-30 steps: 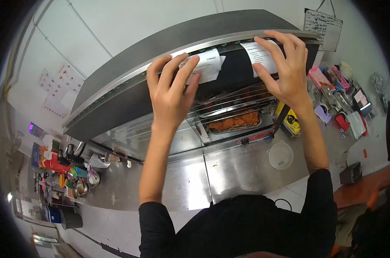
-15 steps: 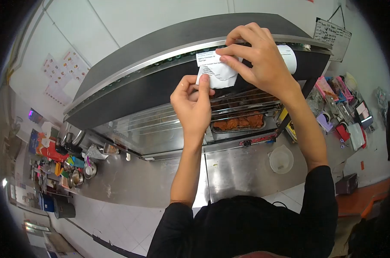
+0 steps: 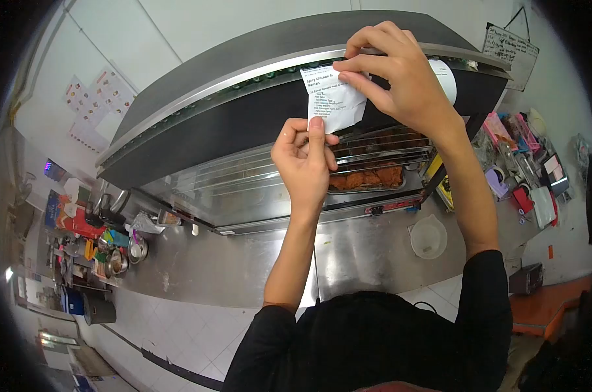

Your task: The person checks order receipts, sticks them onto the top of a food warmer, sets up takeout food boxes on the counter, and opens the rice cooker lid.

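Observation:
A white printed receipt (image 3: 338,103), slightly creased, is stretched between my hands in front of the dark upper panel of a food warmer (image 3: 243,117). My left hand (image 3: 307,157) pinches its lower edge between thumb and fingers. At the upper right corner, the thumb and index finger of my right hand (image 3: 397,81) grip it. Lines of print are visible, with "Spicy Chicken" near the top. Another white paper slip (image 3: 443,81) hangs on the panel, partly behind my right hand. Below, a tray of reddish cooked meat (image 3: 368,179) sits inside the warmer, partly hidden by my left hand.
A translucent plastic tub (image 3: 429,236) stands on the steel counter (image 3: 243,268) at the right. Metal bowls (image 3: 136,250) and other kitchen items crowd the left end. Scissors (image 3: 522,215), tape and packets lie at the far right. A whiteboard (image 3: 510,55) hangs on the wall.
The receipt was folded over and crumpled; now it is opened out flatter, with more print showing. My left hand has moved slightly down and right, drawing its lower edge down.

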A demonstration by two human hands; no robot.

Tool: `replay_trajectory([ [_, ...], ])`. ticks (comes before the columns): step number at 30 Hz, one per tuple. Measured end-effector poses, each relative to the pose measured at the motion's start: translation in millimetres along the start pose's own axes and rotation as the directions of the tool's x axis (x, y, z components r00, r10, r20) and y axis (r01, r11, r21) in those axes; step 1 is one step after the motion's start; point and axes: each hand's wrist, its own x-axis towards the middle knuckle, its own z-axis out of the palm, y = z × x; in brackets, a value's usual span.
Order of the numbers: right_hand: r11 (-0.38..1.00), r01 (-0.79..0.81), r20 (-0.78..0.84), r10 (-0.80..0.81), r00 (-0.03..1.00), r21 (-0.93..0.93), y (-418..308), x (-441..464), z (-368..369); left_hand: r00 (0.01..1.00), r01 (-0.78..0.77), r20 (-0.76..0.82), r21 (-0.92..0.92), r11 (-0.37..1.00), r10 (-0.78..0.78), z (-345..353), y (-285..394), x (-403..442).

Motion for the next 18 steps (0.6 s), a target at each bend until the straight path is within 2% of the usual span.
replay_trajectory([
  [18,0.999,0.031,0.051,-0.031,0.998,-0.006,-6,6,-9,0.999,-0.006,-0.036,0.041,0.999,0.007,-1,-3,-3],
])
